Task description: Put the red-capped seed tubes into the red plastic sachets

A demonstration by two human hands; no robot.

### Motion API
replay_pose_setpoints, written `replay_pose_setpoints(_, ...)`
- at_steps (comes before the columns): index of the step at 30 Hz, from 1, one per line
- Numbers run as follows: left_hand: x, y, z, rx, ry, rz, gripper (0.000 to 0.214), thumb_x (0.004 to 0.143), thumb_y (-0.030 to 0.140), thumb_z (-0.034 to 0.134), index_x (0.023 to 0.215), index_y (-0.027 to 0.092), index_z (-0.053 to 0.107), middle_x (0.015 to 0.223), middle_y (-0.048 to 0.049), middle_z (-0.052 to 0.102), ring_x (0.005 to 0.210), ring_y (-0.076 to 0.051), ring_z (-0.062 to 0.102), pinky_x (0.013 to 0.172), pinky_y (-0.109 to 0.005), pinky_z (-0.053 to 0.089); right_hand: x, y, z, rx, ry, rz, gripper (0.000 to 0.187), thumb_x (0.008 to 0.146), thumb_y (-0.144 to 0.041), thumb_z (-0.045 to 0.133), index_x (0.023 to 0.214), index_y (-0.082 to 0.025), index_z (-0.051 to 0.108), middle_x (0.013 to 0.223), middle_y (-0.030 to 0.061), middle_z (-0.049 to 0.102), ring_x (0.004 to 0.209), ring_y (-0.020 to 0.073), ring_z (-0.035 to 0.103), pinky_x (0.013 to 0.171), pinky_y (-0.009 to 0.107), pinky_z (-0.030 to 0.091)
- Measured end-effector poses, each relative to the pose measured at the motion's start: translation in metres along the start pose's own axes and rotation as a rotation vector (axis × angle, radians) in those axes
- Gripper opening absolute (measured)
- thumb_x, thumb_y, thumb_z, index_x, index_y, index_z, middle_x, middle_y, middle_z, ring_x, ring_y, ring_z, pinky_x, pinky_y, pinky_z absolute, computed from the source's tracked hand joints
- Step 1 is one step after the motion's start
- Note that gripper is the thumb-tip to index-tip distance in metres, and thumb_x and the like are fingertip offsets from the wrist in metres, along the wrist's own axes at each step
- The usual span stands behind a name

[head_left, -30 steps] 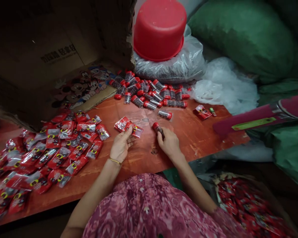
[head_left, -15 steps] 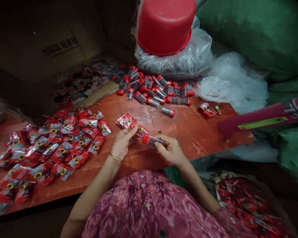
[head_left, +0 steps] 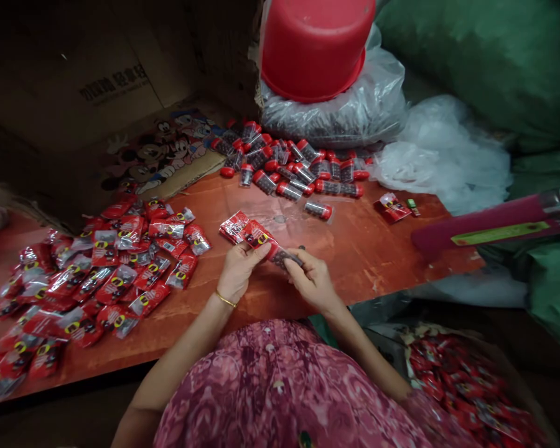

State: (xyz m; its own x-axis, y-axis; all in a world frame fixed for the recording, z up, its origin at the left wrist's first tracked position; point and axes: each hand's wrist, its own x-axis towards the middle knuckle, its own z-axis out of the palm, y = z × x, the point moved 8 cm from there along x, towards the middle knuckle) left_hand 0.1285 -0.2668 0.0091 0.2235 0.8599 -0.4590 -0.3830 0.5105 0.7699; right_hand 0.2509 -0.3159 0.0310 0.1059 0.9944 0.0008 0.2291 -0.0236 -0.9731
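My left hand (head_left: 240,269) pinches a few red and clear plastic packets (head_left: 245,231) just above the red table (head_left: 354,249). My right hand (head_left: 312,281) grips a small clear tube with a red cap (head_left: 282,255), its capped end pushed into the open mouth of one packet. The two hands meet in front of my body. A heap of loose red-capped tubes (head_left: 289,168) lies at the far side of the table. Several filled red packets (head_left: 107,274) are spread over the table's left half.
An upturned red bucket (head_left: 315,46) rests on a clear bag of tubes (head_left: 340,118). A cardboard box (head_left: 112,93) with cartoon print stands at the back left. Green sacks (head_left: 485,62) and crumpled clear plastic (head_left: 443,155) lie right. A box of packets (head_left: 462,386) sits below.
My right hand lifted the tube off the table and brought it left to the packets in my left hand; its capped end now sits inside a packet.
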Motion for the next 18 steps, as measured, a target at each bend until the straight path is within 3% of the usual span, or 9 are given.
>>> replay_pose_setpoints(5,-0.001,-0.001,0.003,-0.074,-0.006,0.018,0.032,0.049,0.035,0.079,0.064,0.013,0.062,0.063,0.0016,0.063,0.058,-0.008,0.055,0.061,-0.02,0.043,0.001,0.016,0.025,0.285,-0.092,0.177,0.032,0.084,-0.045,0.042,0.095,-0.017,0.054,0.057,-0.0053,0.052,0.031,0.0047,0.035,0.035,0.02,0.036)
replay_pose_setpoints(11,0.0,-0.005,-0.001,-0.072,0.002,0.063,0.034,0.059,0.046,0.071,0.064,0.015,0.059,0.062,-0.0009,0.064,0.06,-0.012,0.059,0.056,-0.022,0.043,-0.002,0.004,0.029,0.057,0.062,0.004,0.023,0.086,-0.04,0.044,0.088,-0.019,0.053,0.06,-0.0032,0.052,0.05,0.0079,0.047,0.048,0.019,0.04)
replay_pose_setpoints(16,-0.002,-0.006,-0.003,0.008,-0.04,0.107,0.036,0.058,0.047,0.072,0.067,0.014,0.062,0.061,0.0,0.064,0.051,-0.009,0.054,0.052,-0.021,0.043,-0.001,0.013,0.039,0.301,0.016,0.142,0.025,0.087,-0.044,0.039,0.084,-0.02,0.047,0.055,-0.0077,0.045,0.035,0.0053,0.035,0.038,0.019,0.037)
replay_pose_setpoints(18,-0.002,-0.005,-0.003,-0.02,-0.043,0.092,0.035,0.057,0.046,0.073,0.069,0.014,0.064,0.063,-0.0003,0.064,0.052,-0.009,0.054,0.054,-0.021,0.044,0.0,0.011,0.037,0.264,0.027,0.122,0.024,0.086,-0.043,0.04,0.084,-0.02,0.048,0.055,-0.0072,0.045,0.038,0.0061,0.037,0.041,0.02,0.038)
